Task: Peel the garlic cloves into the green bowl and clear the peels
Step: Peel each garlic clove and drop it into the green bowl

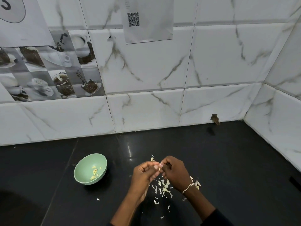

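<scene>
Presently: black countertop (228,160), one. Green bowl (84,163), left of its middle, holding peeled cloves (95,172). Left hand (144,174) and right hand (175,172), above the near middle, fingertips meeting. Peels (163,187), scattered beneath. Garlic clove (159,167), pinched by both hands; long axis unclear. Bowl lies leftward, nearer the left hand.

Soft, even light fills my view: white wall tiles (146,70) bright, black counter (228,160) dim. A pale streak of glare (129,150) runs down the counter's far part. The green bowl (86,181) throws a faint shadow rightward; deeper shadow pools near left. Tile lines bow toward the edges; detail is slightly soft.
</scene>
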`<action>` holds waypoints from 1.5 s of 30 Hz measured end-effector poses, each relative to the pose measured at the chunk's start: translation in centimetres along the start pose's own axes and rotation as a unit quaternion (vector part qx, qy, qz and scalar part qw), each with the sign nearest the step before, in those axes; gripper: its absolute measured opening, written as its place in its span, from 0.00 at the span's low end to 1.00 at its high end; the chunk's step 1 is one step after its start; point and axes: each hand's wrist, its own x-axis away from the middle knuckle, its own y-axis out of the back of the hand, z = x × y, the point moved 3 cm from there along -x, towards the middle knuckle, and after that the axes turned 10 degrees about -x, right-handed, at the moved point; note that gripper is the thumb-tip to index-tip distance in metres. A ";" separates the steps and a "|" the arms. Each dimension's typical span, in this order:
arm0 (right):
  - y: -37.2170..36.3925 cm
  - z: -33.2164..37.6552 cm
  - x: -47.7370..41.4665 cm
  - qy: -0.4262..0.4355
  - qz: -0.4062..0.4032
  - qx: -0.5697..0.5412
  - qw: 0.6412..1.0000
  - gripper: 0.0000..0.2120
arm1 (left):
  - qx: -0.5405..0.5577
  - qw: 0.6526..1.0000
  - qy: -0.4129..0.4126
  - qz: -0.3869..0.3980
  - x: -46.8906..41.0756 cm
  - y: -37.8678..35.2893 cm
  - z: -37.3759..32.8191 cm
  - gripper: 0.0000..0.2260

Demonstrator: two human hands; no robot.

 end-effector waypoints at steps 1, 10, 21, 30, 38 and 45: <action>0.0 -0.1 -0.1 0.013 0.001 0.022 1.000 0.08 | 0.008 1.000 0.005 0.004 0.0 0.0 0.0 0.12; -0.8 -0.4 0.1 0.089 0.025 0.098 0.991 0.06 | 0.016 0.998 0.058 0.015 0.1 -0.5 0.1 0.08; -0.8 -0.7 0.3 0.071 0.020 0.108 0.991 0.08 | 0.086 0.991 0.107 -0.005 -0.2 -0.7 0.8 0.07; -0.5 -1.2 -0.1 0.026 0.003 0.071 0.997 0.10 | 0.102 0.987 0.105 -0.060 -0.6 -0.3 1.1 0.07; 0.6 -2.4 -0.4 -0.091 0.011 0.015 0.996 0.20 | 0.134 0.977 0.133 -0.103 -1.1 0.7 1.5 0.07; 0.3 -7.0 -1.3 -0.191 0.065 0.133 0.970 0.05 | 0.134 0.976 0.131 -0.109 -1.0 1.0 1.8 0.05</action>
